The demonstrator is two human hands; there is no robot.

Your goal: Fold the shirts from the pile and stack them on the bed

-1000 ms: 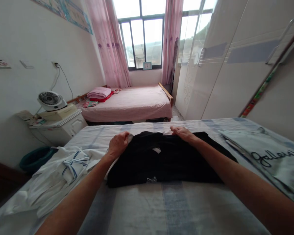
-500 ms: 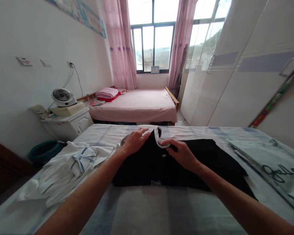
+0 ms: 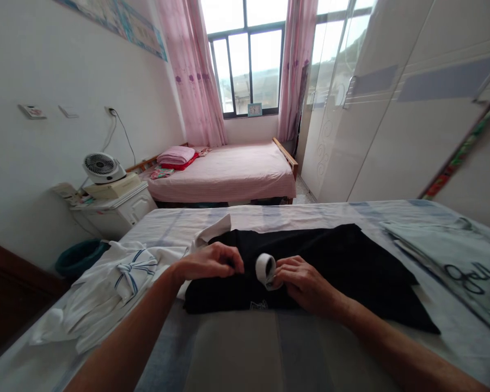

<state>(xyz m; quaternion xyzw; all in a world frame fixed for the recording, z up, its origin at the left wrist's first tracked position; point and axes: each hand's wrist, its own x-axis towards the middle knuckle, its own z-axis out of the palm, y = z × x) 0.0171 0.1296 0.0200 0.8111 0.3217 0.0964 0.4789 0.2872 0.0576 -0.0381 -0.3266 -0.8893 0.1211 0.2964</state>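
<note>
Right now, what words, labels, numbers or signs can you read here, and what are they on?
"galle", with its end cut off by the picture's edge: on the pale green cloth.
Too small or blurred to read: the white emblem on the black garment, and markings on the small windowsill frame and wall poster.

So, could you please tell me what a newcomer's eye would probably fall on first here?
Probably the black garment across the middle of the checked sheet, with a curled white band standing out against it in the grip of the right hand. Next might come the blue-striped bow on the white clothing at the left, then the pink bed beyond, below the bright window.
</note>
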